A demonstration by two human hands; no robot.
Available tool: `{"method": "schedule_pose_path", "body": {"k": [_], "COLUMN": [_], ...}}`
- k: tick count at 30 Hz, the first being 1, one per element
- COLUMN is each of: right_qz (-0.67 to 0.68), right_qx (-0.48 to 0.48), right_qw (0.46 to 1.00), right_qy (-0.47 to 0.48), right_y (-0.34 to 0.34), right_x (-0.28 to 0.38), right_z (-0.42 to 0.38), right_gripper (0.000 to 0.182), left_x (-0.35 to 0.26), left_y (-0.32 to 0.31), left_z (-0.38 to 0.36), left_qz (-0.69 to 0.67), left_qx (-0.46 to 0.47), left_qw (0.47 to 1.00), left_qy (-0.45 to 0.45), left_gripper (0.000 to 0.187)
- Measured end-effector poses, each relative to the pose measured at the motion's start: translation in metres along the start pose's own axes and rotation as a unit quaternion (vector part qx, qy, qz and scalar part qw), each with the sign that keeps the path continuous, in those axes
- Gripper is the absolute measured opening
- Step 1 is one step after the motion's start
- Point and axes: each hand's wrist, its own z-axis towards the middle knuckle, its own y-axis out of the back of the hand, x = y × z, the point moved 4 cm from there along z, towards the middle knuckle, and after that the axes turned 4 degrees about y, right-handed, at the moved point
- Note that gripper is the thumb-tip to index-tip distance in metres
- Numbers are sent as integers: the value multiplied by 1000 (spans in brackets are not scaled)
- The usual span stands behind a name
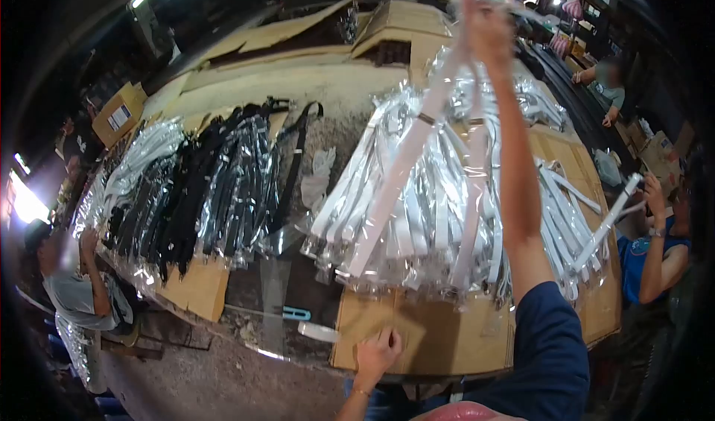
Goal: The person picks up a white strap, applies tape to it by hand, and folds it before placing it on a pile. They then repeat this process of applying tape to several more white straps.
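Hands well apart rn: R hand way up over the table, closed around the upper ends of the held straps, pale w/ clear plastic on. Too blurry up there to tell exact finger spacing. L hand down low by the near side of the cardboard, fingers curled in, nothing visible in the grip, can't tell if fully closed. Main risk IMO: snagging. Could catch on the white strap pile b/c of low-hanging ends right over it, and prob drag other packs out of line or toward the near edge. Could also slip out of the R hand b/c of slick plastic and support only up top. Might twist or cross too, w/ long lengths at diff angles. Worth watching the other person's hand on the far right, w/ another strap raised near the same pile; could tangle if swung that way. Less worrying: the black strap pile off to the left, well clear of the held straps. Could knock the blue-handled tool or the white object tho, w/ a careless L hand sweep.
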Motion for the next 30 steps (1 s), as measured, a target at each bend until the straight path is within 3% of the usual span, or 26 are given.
{"method": "schedule_pose_path", "body": {"k": [1, 2, 3, 4, 5, 7, 10, 12, 13, 14, 15, 17, 21, 23, 25, 28, 30], "right_qz": [-26, 26, 44, -63, -97, -107, -59, -19, 30, 124, 118, 235, 179, 180, 193, 133, 104], "right_qx": [81, 110, 134, 250, 300, 305, 237, 240, 239, 231, 222, 241, 283, 238, 193, 144, 118], "right_qw": [995, 993, 987, 966, 949, 933, 954, 957, 960, 947, 949, 918, 907, 892, 907, 907, 906], "right_qy": [-59, -21, -77, -36, -25, -158, -173, -161, -141, -185, -190, -210, -254, -340, -321, -372, -393], "right_y": [-41, -81, -127, -161, -173, -184, -149, -125, -105, -82, -55, -2, 147, 221, 297, 399, 459], "right_x": [-26, -53, -89, -120, -137, -161, -144, -145, -129, -116, -100, -78, -36, -30, -5, -5, -4], "right_z": [3, -4, -18, -34, -66, -98, -119, -123, -118, -121, -124, -136, -193, -234, -266, -330, -370], "right_gripper": [48, 48, 48, 49, 48, 42, 37, 33, 29, 30, 30, 34, 39, 40, 33, 16, 15], "left_x": [-2, -6, -9, -8, -8, -6, -3, -2, -3, -4, -3, -3, -5, -2, -5, -9, -8], "left_y": [0, 4, 7, 6, 7, 10, 4, 0, 0, 1, 3, 4, 2, -2, 2, 7, 7], "left_z": [5, 6, 4, 4, 4, 6, 2, -1, -1, -1, 0, -2, -2, -3, -5, -6, -6], "left_qz": [1, 6, 14, 20, 4, 0, -6, 9, 7, -5, -15, -21, -25, -33, -39, -27, -44], "left_qx": [-11, -4, 6, -2, -9, -19, -10, -5, 3, -4, -12, -15, -12, -5, 4, 46, 39], "left_qw": [1000, 1000, 1000, 1000, 1000, 999, 1000, 1000, 1000, 1000, 1000, 1000, 1000, 999, 999, 998, 997], "left_qy": [-14, -10, 0, -5, -19, -32, -29, -16, -20, -16, -15, -18, -6, -6, -2, 36, 40], "left_gripper": [8, 8, 8, 8, 9, 10, 10, 10, 10, 11, 11, 13, 17, 17, 18, 20, 21]}}
